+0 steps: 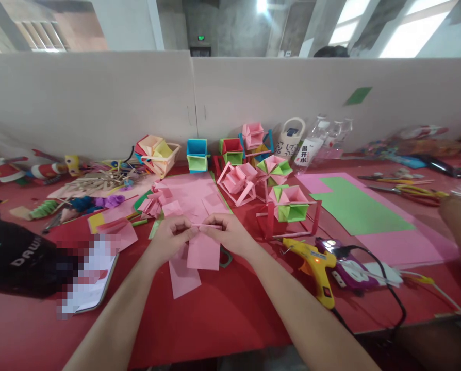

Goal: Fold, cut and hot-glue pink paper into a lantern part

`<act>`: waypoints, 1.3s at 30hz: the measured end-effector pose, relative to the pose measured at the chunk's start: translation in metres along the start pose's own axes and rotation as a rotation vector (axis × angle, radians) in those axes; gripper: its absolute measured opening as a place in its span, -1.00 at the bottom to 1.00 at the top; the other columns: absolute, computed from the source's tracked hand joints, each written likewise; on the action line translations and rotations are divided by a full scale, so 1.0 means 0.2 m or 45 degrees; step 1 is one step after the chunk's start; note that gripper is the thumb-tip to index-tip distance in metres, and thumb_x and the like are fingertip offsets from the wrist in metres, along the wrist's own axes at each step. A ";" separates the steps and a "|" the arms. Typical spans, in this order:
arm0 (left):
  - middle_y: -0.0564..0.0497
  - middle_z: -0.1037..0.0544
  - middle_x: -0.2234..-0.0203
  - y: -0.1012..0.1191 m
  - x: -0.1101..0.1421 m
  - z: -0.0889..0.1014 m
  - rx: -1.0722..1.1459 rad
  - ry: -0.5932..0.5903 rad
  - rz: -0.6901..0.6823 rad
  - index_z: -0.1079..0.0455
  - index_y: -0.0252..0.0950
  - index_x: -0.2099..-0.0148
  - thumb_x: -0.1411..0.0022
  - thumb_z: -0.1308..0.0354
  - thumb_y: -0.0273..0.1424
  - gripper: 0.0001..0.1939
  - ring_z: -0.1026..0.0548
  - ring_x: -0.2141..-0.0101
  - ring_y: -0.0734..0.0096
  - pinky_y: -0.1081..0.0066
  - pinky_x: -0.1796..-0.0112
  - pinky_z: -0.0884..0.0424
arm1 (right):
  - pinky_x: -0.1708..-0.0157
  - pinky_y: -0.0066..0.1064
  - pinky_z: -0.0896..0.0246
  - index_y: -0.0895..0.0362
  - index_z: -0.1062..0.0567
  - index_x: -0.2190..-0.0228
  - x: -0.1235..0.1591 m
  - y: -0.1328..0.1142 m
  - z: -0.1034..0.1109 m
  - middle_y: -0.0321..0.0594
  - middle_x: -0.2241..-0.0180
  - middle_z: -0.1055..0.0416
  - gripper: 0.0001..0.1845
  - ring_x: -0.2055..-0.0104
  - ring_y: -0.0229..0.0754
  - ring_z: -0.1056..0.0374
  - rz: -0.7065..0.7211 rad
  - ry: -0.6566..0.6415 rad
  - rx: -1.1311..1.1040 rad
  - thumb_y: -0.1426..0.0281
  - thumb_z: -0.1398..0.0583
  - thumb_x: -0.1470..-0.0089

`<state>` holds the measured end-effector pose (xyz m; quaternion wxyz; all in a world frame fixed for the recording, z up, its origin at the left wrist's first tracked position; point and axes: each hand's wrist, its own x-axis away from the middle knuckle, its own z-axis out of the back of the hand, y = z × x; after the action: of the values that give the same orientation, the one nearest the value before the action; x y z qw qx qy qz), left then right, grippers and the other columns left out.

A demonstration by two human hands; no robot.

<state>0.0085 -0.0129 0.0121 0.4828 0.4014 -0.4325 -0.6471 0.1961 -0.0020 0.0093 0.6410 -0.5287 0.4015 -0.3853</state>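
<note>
Between my two hands is a pink paper sheet (pixel 203 252), its top edge folded or rolled into a narrow strip. My left hand (pixel 173 232) pinches the strip's left end, and my right hand (pixel 226 232) pinches its right end. The rest of the sheet hangs down toward me. Below it, another pink paper piece (pixel 184 281) lies on the red table. Just behind my left hand sits a cluster of folded pink paper pieces (pixel 153 202). Partly covered by the held sheet are green scissors handles (pixel 226 258).
A yellow glue gun (pixel 315 265) lies right of my right forearm beside a purple power strip (pixel 350 273). Several folded paper models, including a pink-green one (pixel 290 203), stand behind. Left are a phone (pixel 95 273) and black bag (pixel 17 257). Another person's arm (pixel 460 221) reaches in at right.
</note>
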 end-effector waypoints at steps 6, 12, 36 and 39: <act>0.08 -0.46 0.56 0.00 0.00 -0.01 -0.001 -0.033 -0.043 -0.46 -0.30 0.44 -0.15 -0.22 -0.23 -0.76 -0.37 0.51 0.48 0.49 0.45 -0.30 | 0.53 -0.46 0.00 0.18 -0.50 0.47 0.00 0.00 0.01 -0.37 0.57 -0.30 -0.73 0.55 -0.36 -0.08 0.000 -0.053 0.034 0.20 -0.29 -0.04; 0.11 -0.42 0.62 -0.02 -0.01 0.00 -0.142 0.052 -0.088 -0.44 -0.30 0.46 -0.21 -0.18 -0.23 -0.72 -0.33 0.55 0.50 0.50 0.48 -0.27 | 0.47 -0.43 -0.09 0.19 -0.57 0.39 -0.01 0.02 0.03 -0.25 0.47 -0.42 -0.70 0.46 -0.29 -0.20 -0.005 -0.019 0.093 0.18 -0.26 -0.06; 0.11 -0.38 0.63 -0.04 -0.02 0.01 -0.071 0.016 -0.086 -0.42 -0.34 0.44 -0.21 -0.18 -0.22 -0.70 -0.32 0.57 0.56 0.55 0.52 -0.23 | 0.40 -0.40 -0.22 0.17 -0.61 0.35 -0.02 0.04 0.04 -0.21 0.41 -0.53 -0.73 0.41 -0.24 -0.33 0.007 0.035 0.130 0.20 -0.27 -0.07; 0.11 -0.38 0.63 -0.04 -0.02 0.01 -0.080 0.017 -0.086 -0.43 -0.34 0.44 -0.21 -0.18 -0.22 -0.70 -0.32 0.57 0.56 0.55 0.52 -0.23 | 0.41 -0.41 -0.21 0.17 -0.61 0.36 -0.02 0.04 0.03 -0.21 0.42 -0.53 -0.73 0.42 -0.25 -0.33 0.009 0.038 0.121 0.20 -0.28 -0.05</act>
<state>0.0054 -0.0064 0.0046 0.4758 0.4046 -0.3950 -0.6737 0.2014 0.0051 0.0029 0.6607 -0.4904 0.3941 -0.4095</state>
